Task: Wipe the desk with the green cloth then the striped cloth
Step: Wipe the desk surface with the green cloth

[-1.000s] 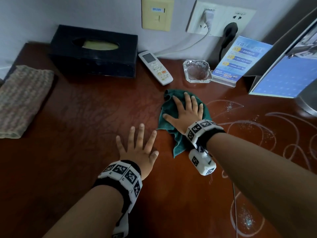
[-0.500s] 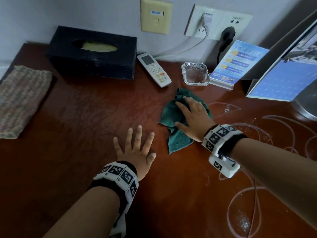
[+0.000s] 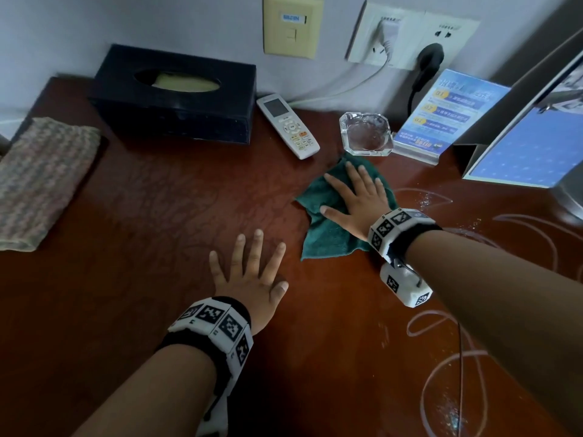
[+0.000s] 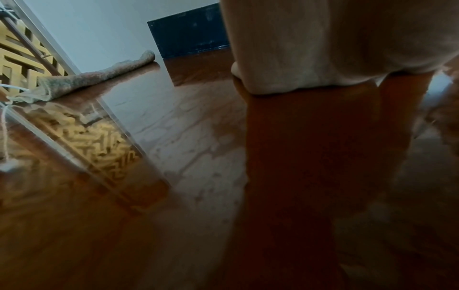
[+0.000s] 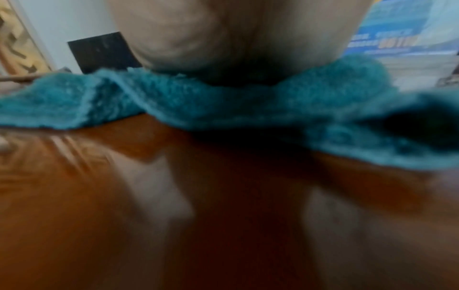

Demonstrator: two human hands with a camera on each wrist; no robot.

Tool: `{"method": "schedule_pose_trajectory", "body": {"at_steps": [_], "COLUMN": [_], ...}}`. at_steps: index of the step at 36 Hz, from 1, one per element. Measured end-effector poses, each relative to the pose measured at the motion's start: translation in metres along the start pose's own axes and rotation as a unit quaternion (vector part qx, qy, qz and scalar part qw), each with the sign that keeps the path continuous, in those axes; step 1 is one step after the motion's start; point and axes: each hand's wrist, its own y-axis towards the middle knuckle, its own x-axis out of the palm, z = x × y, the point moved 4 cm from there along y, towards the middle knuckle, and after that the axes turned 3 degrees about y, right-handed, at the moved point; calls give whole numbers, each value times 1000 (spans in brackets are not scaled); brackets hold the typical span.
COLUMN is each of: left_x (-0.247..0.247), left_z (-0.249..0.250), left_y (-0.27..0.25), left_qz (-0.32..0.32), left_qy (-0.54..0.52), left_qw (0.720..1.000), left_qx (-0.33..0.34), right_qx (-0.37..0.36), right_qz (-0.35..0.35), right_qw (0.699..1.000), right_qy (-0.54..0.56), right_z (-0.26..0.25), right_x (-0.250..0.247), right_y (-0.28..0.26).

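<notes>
The right hand (image 3: pixel 358 200) presses flat-fingered on the green cloth (image 3: pixel 328 228) to scrub white marks, while the left hand (image 3: pixel 252 275), fingers spread, braces on the surface (image 3: pixel 157 216).

Right hand (image 3: pixel 359 201) flat on green cloth (image 3: pixel 328 234), on desk (image 3: pixel 157 222). Left hand (image 3: pixel 249 275) flat on desk, just left of cloth, nearer person. Striped cloth (image 3: pixel 41 181) far left of left hand, at desk edge. Tissue box (image 3: pixel 176 99) beyond left hand, against wall. Remote (image 3: pixel 287 126) and ashtray (image 3: pixel 366 134) just beyond right hand; card stand (image 3: pixel 448 111) right of ashtray.
</notes>
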Motion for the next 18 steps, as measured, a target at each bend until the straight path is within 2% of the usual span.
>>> {"method": "schedule_pose_trajectory", "body": {"at_steps": [7,18], "left_x": [0,-1], "left_z": [0,1], "left_y": [0,-1], "left_qz": [5,2], "left_qy": [-1,-4], "left_qw": [1000,1000], "left_qx": [1,-4], "right_qx": [71,103], "right_qz": [17,11], "right_qw": [997,993], "right_qy": [37,51], "right_z": [7,11], "right_x": [-1,3], "right_y": [4,-12]}}
